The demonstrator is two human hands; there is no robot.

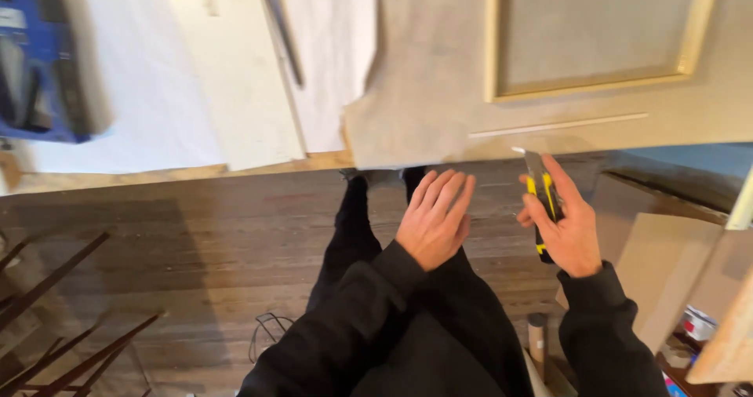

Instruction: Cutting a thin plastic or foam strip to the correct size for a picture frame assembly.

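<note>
My right hand (563, 226) grips a yellow and black utility knife (540, 185), its blade pointing up at the near edge of a beige sheet (423, 107) that hangs over the table edge. A wooden frame (492, 44) lies face down on that sheet, with a thin pale strip (557, 125) beside it. My left hand (435, 218) hovers flat with fingers together and extended, just below the sheet's edge, holding nothing.
White paper (149, 91) and a white board (235, 75) cover the table's left part, with a red-handled tool (278, 20) and a blue case (39, 60). Dark wood floor lies below. Cardboard pieces (667, 264) stand at the right, dark metal rods (63, 318) at the left.
</note>
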